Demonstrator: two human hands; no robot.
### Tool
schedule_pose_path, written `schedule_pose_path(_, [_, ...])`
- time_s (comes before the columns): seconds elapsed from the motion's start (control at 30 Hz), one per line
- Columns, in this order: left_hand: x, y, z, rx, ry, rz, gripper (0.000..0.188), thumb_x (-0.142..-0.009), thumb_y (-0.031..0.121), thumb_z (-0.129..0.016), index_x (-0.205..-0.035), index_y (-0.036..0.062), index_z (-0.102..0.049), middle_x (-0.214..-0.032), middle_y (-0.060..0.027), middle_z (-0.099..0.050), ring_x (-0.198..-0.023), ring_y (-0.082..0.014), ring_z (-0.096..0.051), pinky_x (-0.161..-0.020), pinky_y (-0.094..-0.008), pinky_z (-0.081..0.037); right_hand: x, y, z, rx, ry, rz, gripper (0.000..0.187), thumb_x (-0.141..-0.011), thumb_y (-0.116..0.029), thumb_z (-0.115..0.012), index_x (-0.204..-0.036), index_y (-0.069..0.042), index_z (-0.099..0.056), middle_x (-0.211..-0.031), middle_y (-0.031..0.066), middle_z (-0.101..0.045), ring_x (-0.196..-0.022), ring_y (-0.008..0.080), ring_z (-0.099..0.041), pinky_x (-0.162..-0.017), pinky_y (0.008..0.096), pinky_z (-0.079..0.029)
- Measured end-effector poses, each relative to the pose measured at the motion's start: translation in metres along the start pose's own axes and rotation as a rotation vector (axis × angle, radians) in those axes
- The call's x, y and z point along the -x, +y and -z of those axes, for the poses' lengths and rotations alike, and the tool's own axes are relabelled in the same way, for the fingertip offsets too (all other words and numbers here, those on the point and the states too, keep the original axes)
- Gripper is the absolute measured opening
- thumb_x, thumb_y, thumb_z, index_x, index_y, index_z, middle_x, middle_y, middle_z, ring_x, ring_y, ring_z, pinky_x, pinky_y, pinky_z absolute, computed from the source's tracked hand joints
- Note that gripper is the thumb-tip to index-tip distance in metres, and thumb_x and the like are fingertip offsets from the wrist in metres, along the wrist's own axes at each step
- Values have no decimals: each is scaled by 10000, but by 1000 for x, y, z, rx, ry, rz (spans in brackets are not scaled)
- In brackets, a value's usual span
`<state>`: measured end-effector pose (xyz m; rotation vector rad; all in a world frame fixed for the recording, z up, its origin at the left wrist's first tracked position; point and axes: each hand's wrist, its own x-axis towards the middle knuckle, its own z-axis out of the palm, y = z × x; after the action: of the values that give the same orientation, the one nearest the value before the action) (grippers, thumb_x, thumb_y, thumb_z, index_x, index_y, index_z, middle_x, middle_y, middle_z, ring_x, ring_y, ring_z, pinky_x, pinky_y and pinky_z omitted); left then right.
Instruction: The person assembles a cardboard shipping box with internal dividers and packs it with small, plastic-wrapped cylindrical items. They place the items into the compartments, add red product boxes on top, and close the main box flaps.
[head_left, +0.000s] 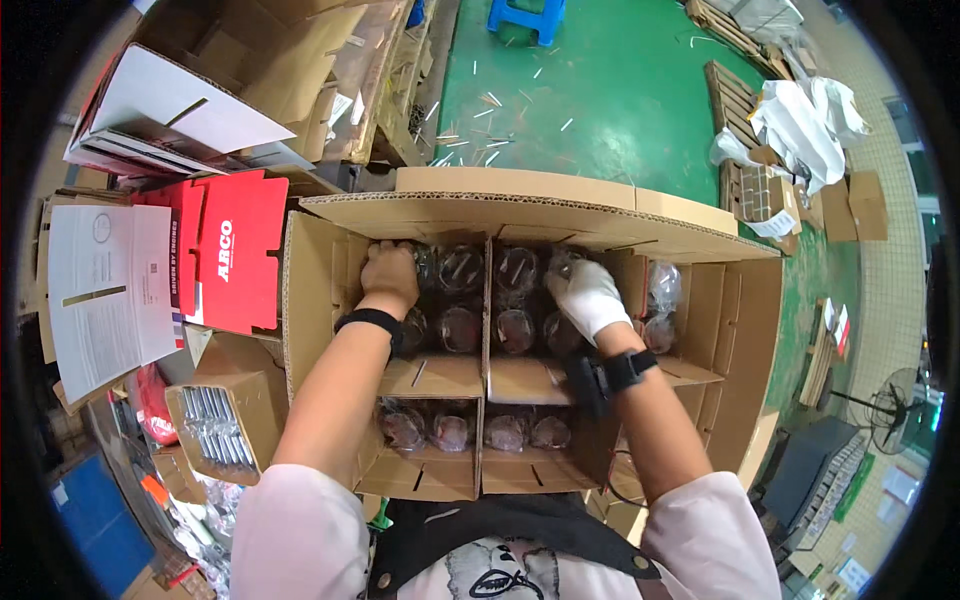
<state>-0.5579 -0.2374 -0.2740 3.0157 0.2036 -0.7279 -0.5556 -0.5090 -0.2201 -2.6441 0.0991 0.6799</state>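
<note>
A large cardboard carton (pixel 740 340) stands open in front of me, split by cardboard dividers (pixel 487 345). Several round dark parts (pixel 460 330) wrapped in clear plastic fill its cells. My bare left hand (pixel 390 275), a dark band at its wrist, is closed at the far left cell beside a wrapped part (pixel 461 268); what its fingers hold is hidden. White-gloved, my right hand (pixel 588 292) reaches into the far cell right of the middle divider. Its fingers are closed on a plastic-wrapped round part (pixel 563 262), mostly covered by the glove.
Red printed cartons (pixel 235 250) and a white sheet (pixel 110 290) are at the left, above a small box of metal pieces (pixel 215 425). Beyond lie a blue stool (pixel 530 15) and scattered sticks on green floor. Pallets (pixel 735 110) and a fan (pixel 893 412) are at the right.
</note>
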Motion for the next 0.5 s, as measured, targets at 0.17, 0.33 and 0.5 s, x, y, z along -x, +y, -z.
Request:
schedule_pose_path(0.17, [16,29,56,183,-217,-154,453,-715,302,-816,-999,-19,-668,-1022,-230,-679,-907,-261,-692,-783,-394,-558,0,0,-41,-217,-617,-146,363,-752,-251,-725,-940,56,-682,-858,225,-682,-793,330,-671,-721,396,-524])
schedule_pose_path(0.33, [20,23,12,603,-777,-45,642,-679,302,-859,-1125,-76,-593,-939,-197,-686,-747,-244,-689,-631,-367,-567,2,-18,-59,184,-491,-27,265,-792,-181,-659,-969,8,-717,-1049,245,-672,-1012,372,-657,-792,421,-541])
schedule_pose_path(0.5, [11,19,-26,728,-827,22,613,-669,288,-860,-1137,-27,-621,-919,-205,-693,-791,-283,-691,-690,-389,-570,6,-21,-72,186,-327,-85,281,-866,-210,-588,-1025,-9,-704,-1081,250,-656,-1039,385,-639,-836,421,-537])
